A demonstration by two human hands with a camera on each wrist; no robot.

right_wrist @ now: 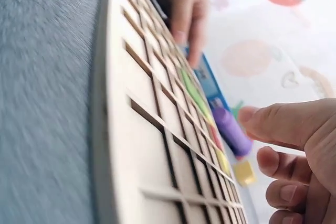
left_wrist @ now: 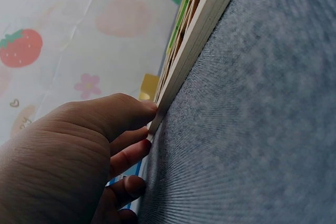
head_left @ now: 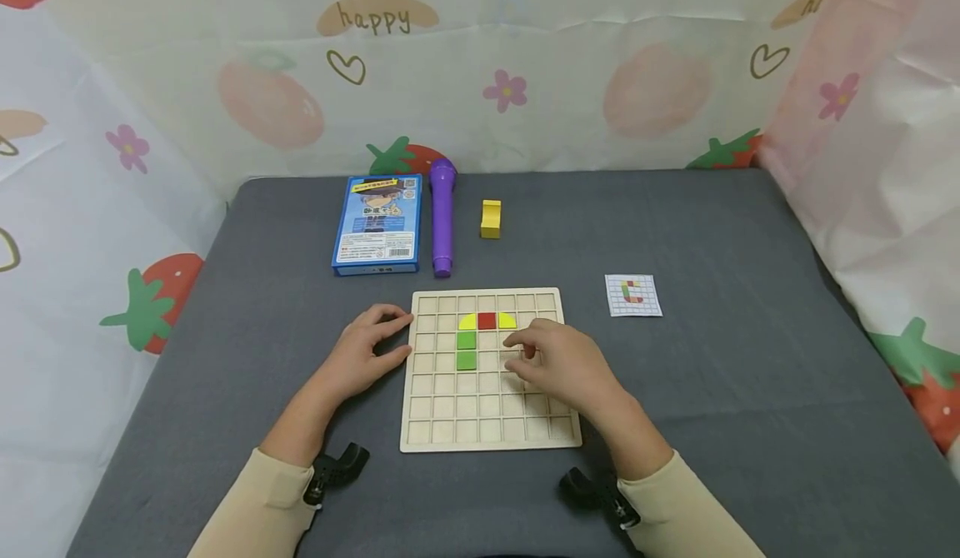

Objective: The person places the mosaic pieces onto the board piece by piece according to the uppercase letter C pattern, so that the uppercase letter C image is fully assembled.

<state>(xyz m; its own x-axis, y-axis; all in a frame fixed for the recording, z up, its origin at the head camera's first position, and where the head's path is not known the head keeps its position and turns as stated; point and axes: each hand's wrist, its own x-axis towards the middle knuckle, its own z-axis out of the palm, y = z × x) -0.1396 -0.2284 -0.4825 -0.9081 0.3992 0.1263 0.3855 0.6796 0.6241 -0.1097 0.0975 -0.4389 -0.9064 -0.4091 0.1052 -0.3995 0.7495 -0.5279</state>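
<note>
A wooden grid board (head_left: 442,433) lies on the grey cloth. In its upper rows a red square tile (head_left: 487,321) sits between a left yellow rounded tile (head_left: 468,322) and a right yellow rounded tile (head_left: 507,321). Two green square tiles run down below the left one, the lower green tile (head_left: 467,361) under the upper green tile (head_left: 467,340). My left hand (head_left: 358,356) touches the board's left edge with its thumb and fingertips. Over the right side of the board hovers my right hand (head_left: 566,364), thumb and fingers apart with nothing between them, as the right wrist view also shows.
Behind the board stand a blue box (head_left: 378,225), a purple microphone-shaped object (head_left: 442,221) and a yellow block (head_left: 491,220). A small card (head_left: 633,296) with a coloured grid pattern lies to the right. Printed cloth (head_left: 450,108) hangs along the table's back and sides.
</note>
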